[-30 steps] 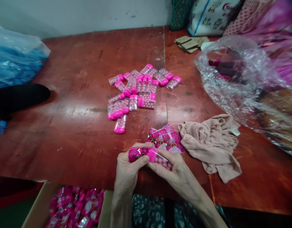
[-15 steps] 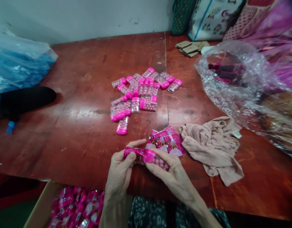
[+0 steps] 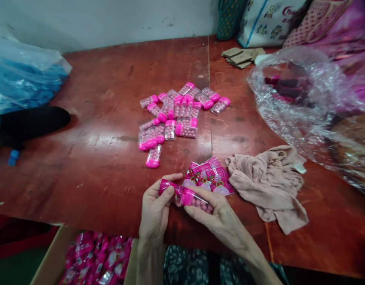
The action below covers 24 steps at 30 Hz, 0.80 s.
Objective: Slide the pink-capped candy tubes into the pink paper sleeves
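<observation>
The red table [image 3: 111,178] spreads beneath the fingers; right of them, the crumpled cloth [image 3: 268,178] could drag if a forearm catches it. The right hand [image 3: 216,211] and left hand [image 3: 155,211] both pinch, thumb against fingers. Just beyond the fingertips, loose printed sleeves [image 3: 219,178] might scatter if brushed. Between the right fingers, the bead-filled container [image 3: 197,202], smooth-sided, could slip. Between the left fingers, the thin pink wrapper [image 3: 176,189] might crease if pressed crookedly against the cap [image 3: 186,196]

I'm counting one left hand [image 3: 155,209], one right hand [image 3: 215,208], one held container [image 3: 200,203] and one held wrapper [image 3: 178,190] over my feed. I'm making out roughly twenty loose containers [image 3: 182,107], at least three flat wrappers [image 3: 219,180], one cloth [image 3: 267,178] and one box [image 3: 48,255].
</observation>
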Each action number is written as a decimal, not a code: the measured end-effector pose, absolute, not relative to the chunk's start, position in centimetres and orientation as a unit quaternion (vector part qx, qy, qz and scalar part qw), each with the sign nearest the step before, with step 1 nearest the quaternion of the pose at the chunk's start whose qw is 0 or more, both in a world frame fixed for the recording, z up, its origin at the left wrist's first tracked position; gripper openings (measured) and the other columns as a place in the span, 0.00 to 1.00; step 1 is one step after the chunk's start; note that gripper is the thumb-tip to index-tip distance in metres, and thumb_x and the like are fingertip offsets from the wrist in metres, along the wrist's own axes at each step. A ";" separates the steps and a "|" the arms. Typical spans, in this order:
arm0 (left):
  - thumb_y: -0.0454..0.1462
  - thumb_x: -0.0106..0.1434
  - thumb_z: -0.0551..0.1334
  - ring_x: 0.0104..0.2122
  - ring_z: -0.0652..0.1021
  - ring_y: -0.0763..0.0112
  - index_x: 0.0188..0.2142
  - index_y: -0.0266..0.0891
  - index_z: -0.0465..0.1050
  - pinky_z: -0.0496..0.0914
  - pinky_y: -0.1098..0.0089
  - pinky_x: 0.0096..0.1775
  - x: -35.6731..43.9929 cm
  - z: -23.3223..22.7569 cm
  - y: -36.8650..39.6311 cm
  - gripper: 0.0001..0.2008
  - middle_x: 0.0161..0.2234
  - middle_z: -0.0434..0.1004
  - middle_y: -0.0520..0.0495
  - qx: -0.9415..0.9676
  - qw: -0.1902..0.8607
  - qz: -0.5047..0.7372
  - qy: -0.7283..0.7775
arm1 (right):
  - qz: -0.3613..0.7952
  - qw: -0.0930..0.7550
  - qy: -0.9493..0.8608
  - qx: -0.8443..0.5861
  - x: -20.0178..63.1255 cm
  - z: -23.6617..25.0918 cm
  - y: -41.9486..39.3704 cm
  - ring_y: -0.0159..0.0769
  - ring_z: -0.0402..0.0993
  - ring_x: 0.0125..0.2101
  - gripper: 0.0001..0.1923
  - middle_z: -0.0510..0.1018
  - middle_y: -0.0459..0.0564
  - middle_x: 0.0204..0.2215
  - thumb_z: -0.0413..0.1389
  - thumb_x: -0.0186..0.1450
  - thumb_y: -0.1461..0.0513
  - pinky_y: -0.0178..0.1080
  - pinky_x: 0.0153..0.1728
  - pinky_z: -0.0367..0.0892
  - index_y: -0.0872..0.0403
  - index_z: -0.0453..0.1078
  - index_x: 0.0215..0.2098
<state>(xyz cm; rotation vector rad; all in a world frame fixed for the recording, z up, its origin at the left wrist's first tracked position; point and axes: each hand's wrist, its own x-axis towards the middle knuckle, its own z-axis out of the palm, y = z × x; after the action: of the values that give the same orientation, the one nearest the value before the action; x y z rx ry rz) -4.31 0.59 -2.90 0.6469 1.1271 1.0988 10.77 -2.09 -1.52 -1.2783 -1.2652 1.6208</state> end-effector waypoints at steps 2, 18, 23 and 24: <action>0.33 0.54 0.64 0.19 0.68 0.81 0.39 0.34 0.76 0.64 0.78 0.23 -4.2 -2.9 0.6 0.12 0.30 0.77 0.46 0.287 0.644 0.491 0.511 | 0.625 0.350 -0.489 -0.499 10.8 -1.5 -2.1 0.32 0.69 0.29 0.08 0.76 0.43 0.32 0.54 0.62 0.63 0.34 0.31 0.64 0.51 0.71 0.39; 0.34 0.51 0.67 0.26 0.75 0.76 0.42 0.36 0.71 0.68 0.78 0.23 -3.2 -3.0 0.8 0.17 0.41 0.77 0.41 0.191 0.619 0.575 0.500 | 0.678 0.436 -0.311 -0.503 10.2 -2.4 -2.2 0.25 0.66 0.25 0.17 0.73 0.41 0.29 0.62 0.56 0.61 0.28 0.29 0.65 0.49 0.71 0.45; 0.34 0.49 0.68 0.28 0.76 0.72 0.37 0.34 0.74 0.71 0.75 0.30 -2.5 -2.6 0.2 0.14 0.32 0.78 0.45 0.173 0.652 0.544 0.499 | 0.632 0.474 -0.333 -0.515 9.6 -2.7 -2.2 0.25 0.68 0.27 0.16 0.74 0.40 0.31 0.61 0.57 0.61 0.27 0.29 0.66 0.48 0.70 0.44; 0.34 0.48 0.69 0.28 0.76 0.71 0.34 0.34 0.75 0.71 0.73 0.31 -2.4 -2.5 0.1 0.13 0.30 0.78 0.46 0.169 0.664 0.535 0.495 | 0.614 0.474 -0.355 -0.522 9.5 -2.7 -2.3 0.26 0.70 0.29 0.16 0.75 0.41 0.32 0.60 0.57 0.61 0.27 0.31 0.66 0.49 0.70 0.44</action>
<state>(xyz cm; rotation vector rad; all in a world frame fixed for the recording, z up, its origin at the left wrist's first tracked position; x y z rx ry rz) -2.37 0.05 -2.52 0.3821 1.1181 1.2081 9.51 -2.30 -2.72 -1.2761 -0.8692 1.5008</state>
